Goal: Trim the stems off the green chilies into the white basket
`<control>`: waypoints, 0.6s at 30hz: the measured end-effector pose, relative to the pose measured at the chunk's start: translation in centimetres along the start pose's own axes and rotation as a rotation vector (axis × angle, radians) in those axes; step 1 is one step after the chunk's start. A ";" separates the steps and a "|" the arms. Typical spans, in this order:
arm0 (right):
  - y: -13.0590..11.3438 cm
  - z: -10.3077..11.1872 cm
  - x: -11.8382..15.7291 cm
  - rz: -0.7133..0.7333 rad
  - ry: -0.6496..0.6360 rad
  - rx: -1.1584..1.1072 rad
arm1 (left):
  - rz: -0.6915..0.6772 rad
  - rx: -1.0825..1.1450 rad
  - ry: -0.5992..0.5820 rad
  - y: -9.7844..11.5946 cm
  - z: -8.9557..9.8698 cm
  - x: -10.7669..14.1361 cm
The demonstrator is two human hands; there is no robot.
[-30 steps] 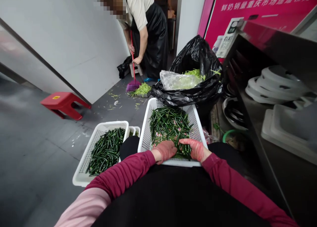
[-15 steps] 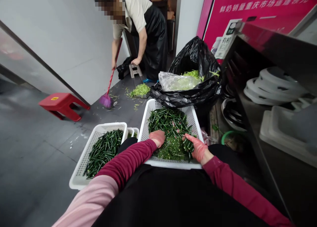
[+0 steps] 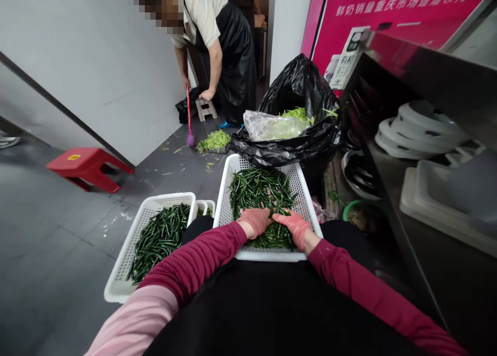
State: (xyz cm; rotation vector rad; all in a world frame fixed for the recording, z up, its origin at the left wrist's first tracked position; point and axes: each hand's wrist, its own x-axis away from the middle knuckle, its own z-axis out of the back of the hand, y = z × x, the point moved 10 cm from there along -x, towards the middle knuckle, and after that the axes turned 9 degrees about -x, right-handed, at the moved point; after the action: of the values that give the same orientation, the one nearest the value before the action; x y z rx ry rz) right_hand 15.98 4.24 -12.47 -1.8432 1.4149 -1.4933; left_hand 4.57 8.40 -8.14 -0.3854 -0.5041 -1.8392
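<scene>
A white perforated basket (image 3: 224, 190) in front of me holds dark green chili peppers (image 3: 260, 187), with paler green stems toward its near end. Over the peppers, my gloved left hand (image 3: 255, 221) reaches in from the left, its fingers curled and their tips hidden. My gloved right hand (image 3: 294, 225) is close beside it, fingers wrapped round some green peppers. The two hands nearly touch at the fingertips. To the left stands a second white basket (image 3: 120, 273) with more dark green peppers (image 3: 161, 237).
Behind the basket is a black trash bag (image 3: 279, 151) with green scraps. A person (image 3: 217, 40) bends over a broom (image 3: 189, 117) near a scrap pile (image 3: 216, 140). A red stool (image 3: 87, 164) stands left; a metal shelf with dishes (image 3: 423, 128) is on the right.
My right hand has moved left with peppers, and my left hand has shifted slightly right, so they are now close together. The person's broom has moved right toward the scrap pile.
</scene>
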 end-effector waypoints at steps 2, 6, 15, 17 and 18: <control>-0.8 -0.5 0.1 0.066 0.013 0.067 | -0.008 -0.060 0.008 0.5 0.3 1.3; -1.2 -1.1 0.3 0.095 -0.007 0.145 | -0.160 0.043 0.080 1.6 0.9 2.8; -1.1 0.2 0.7 0.082 0.060 0.039 | 0.003 0.732 -0.190 -1.2 -2.0 3.2; 0.2 -1.0 1.0 -0.099 -0.056 -0.093 | -0.130 0.917 -0.074 -0.4 -0.4 3.6; 0.6 -1.8 1.4 -0.166 -0.116 -0.145 | -0.197 1.014 -0.051 0.2 0.2 4.2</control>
State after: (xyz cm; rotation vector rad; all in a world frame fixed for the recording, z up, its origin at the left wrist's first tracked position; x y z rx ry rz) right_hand 14.04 3.33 -11.56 -2.1455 1.3770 -1.3645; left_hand 3.45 5.11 -5.84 0.3197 -1.4425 -1.5168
